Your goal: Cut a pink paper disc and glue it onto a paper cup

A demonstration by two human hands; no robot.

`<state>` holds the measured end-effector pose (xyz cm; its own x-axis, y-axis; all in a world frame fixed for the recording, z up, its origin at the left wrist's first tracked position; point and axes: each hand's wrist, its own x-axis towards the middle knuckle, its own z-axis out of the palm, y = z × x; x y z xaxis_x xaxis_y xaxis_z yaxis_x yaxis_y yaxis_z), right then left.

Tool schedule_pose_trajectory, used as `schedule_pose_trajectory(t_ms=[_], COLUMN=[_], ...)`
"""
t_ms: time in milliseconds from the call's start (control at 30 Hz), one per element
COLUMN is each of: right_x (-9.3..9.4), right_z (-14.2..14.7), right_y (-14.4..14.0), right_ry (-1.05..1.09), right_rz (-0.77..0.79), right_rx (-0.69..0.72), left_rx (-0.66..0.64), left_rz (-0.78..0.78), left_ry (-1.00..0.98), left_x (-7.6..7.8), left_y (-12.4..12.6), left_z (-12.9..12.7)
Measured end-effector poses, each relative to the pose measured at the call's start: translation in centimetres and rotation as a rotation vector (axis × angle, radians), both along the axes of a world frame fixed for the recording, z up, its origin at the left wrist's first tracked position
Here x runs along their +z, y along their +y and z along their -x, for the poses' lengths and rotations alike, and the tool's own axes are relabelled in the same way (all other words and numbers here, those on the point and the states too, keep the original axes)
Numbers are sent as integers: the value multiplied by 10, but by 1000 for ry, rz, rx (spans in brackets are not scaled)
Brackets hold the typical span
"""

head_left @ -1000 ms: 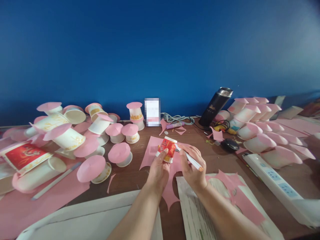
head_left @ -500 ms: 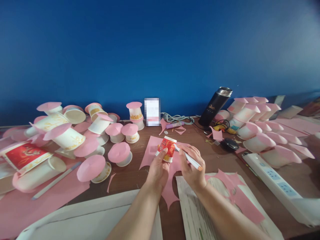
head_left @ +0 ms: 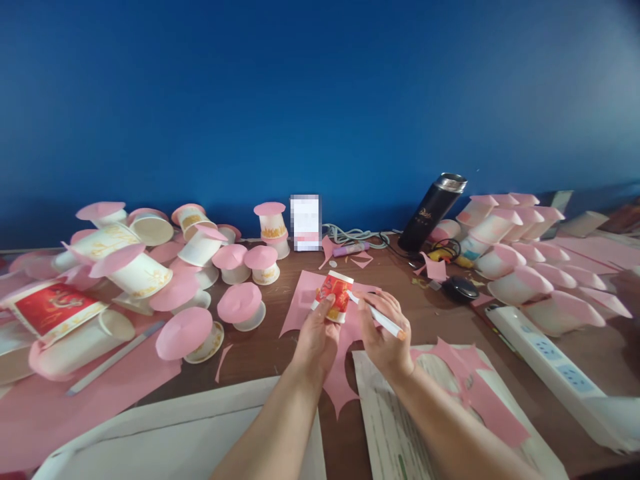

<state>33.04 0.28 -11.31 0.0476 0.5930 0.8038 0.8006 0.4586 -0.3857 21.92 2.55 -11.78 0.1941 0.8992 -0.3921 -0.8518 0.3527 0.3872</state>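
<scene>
Marking the red-panelled paper cup seems the step in hand: above mid-counter, the left hand grips it; the right hand holds a white pen at its side. Another stroke would need it steady. Lettering on the black flask is unreadably small.

Soft, moderate light leaves the flat, matte blue wall deep-toned at centre and hazily paler toward the upper right, while the upright white rectangular screen glows brightest, pixelated into blocks. Print on the small red-and-white paper cup between the bare hands is too soft to read. Wide-angle distortion stretches the long white plastic power strip, and the far-right edge blurs.
</scene>
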Motion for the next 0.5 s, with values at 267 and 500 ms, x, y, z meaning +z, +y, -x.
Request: schedule_pose_trajectory(t_ms=[267, 500], right_x=[0, 1], right_z=[3, 4], right_y=[-1, -1], right_ry=[15, 15], right_rz=[25, 18], right_rx=[41, 46], left_rx=[5, -18], left_rz=[7, -14], left_ry=[2, 8], left_x=[1, 0], left_y=[1, 0], left_z=[1, 2])
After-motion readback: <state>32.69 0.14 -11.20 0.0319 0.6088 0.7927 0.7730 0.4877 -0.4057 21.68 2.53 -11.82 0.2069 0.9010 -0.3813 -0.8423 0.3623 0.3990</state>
